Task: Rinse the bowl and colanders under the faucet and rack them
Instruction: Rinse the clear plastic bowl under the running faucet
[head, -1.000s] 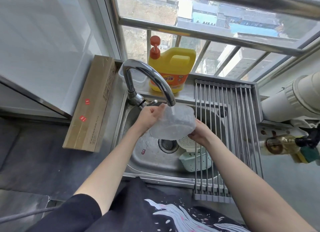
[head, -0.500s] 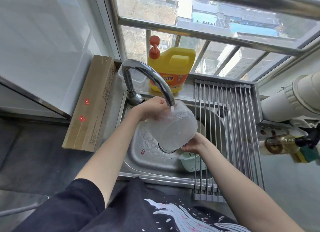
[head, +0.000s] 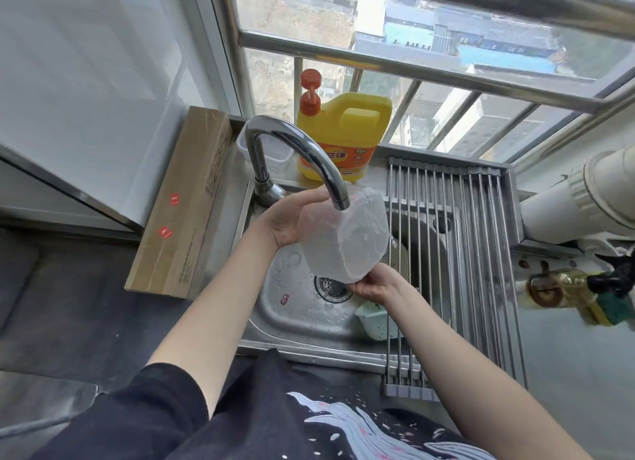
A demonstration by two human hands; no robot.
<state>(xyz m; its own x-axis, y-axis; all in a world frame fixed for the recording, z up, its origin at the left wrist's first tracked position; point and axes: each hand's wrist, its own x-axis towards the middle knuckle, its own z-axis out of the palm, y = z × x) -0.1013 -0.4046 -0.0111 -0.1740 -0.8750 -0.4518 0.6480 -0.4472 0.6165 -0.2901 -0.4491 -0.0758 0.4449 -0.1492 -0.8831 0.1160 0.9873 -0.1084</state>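
Translucent plastic bowl [head: 343,232], judged light, thin-walled and slippery when wet, is tilted under the faucet [head: 302,157] above the sink [head: 302,308], left hand [head: 285,219] cupping its base, right hand [head: 372,284] pinching its lower rim.

The bowl [head: 343,234] is clear, frosted plastic, wet, and tipped on its side above the sink [head: 299,308], its mouth facing right and toward the person. It sits right under the faucet [head: 302,153] spout, between both hands. A pale green colander [head: 372,320] with small holes lies in the sink's near right corner, partly under the rack [head: 481,253], a set of steel rods spanning the sink's right side.
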